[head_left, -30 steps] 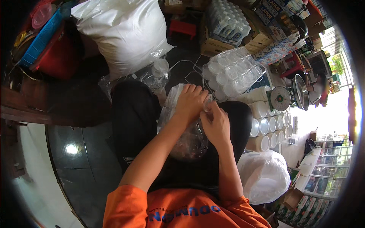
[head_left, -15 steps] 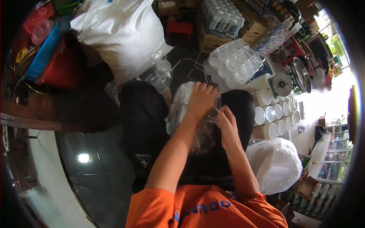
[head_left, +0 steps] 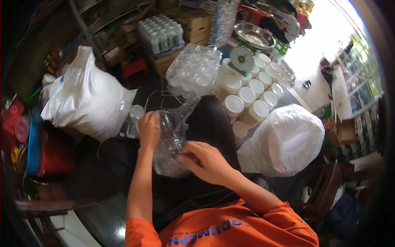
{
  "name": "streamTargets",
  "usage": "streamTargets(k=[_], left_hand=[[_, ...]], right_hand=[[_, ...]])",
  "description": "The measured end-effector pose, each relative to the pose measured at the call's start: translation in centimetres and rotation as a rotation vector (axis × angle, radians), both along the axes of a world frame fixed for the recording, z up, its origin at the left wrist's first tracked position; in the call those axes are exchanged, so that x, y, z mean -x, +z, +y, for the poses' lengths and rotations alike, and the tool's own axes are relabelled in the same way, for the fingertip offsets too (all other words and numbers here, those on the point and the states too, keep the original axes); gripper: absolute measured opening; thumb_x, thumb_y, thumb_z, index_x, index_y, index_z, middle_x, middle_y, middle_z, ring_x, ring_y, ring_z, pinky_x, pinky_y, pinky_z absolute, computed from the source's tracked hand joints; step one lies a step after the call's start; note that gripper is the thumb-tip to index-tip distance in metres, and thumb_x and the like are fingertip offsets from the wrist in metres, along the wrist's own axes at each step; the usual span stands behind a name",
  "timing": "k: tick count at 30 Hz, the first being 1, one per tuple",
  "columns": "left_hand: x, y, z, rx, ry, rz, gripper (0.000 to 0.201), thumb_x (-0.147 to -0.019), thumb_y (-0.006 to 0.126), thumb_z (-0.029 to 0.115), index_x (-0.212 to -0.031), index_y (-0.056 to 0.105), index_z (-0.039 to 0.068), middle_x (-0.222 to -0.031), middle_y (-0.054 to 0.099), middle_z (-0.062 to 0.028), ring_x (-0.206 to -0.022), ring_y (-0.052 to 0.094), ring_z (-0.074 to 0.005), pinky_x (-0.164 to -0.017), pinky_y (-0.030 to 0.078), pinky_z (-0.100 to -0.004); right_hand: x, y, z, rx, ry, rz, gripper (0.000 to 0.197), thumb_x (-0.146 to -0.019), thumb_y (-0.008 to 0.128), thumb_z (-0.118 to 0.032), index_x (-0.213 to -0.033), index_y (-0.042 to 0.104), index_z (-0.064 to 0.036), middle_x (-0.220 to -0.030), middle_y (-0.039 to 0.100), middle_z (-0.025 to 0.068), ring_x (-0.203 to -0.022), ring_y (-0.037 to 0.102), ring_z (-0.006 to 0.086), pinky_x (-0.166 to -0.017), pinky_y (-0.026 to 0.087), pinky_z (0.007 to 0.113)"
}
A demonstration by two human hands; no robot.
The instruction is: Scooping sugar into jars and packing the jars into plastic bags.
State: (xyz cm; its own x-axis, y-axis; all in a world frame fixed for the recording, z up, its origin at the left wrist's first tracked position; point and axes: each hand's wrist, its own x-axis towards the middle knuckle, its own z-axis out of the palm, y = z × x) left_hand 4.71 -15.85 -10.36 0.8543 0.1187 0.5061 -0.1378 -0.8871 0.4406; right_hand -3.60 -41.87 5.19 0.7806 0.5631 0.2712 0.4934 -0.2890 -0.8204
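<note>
Cluttered shop floor crowds both hands gripping a clear plastic bag.

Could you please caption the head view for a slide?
Both hands, left hand and right hand, grip a clear plastic bag on the lap.

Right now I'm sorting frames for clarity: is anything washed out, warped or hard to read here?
Head view: daylight blows out the upper right corner beyond the weighing scale; straight edges bend toward the dark fisheye rim; the clear plastic bag between the left hand and right hand glints, so its contents are hard to tell; the left side sits in shadow.
</note>
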Motion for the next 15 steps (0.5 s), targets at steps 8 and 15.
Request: streamTargets(k=[8,15], left_hand=[[2.3,3.7,0.9,-0.120,0.056,0.104,0.023,-0.103,0.063,0.020,-0.113,0.077,0.005,-0.110,0.068,-0.0137,-0.107,0.064,-0.0355,-0.096,0.049,-0.0473],[3.3,3.4,0.0,0.158,0.150,0.031,0.019,-0.101,0.069,0.015,-0.106,0.077,-0.001,-0.102,0.071,-0.0136,-0.094,0.069,-0.0333,-0.083,0.053,-0.0425]], right_hand=[[-6.7,-6.7,8.2,-0.290,0.040,0.130,0.028,-0.095,0.066,-0.005,-0.120,0.056,0.0012,-0.109,0.063,0.0195,-0.101,0.067,0.0390,-0.087,0.054,0.045],[-13.1,-11.9,11.2,-0.057,-0.045,-0.162,0.031,-0.090,0.062,0.002,-0.121,0.059,0.0023,-0.118,0.065,0.0202,-0.115,0.062,0.0430,-0.100,0.051,0.049]])
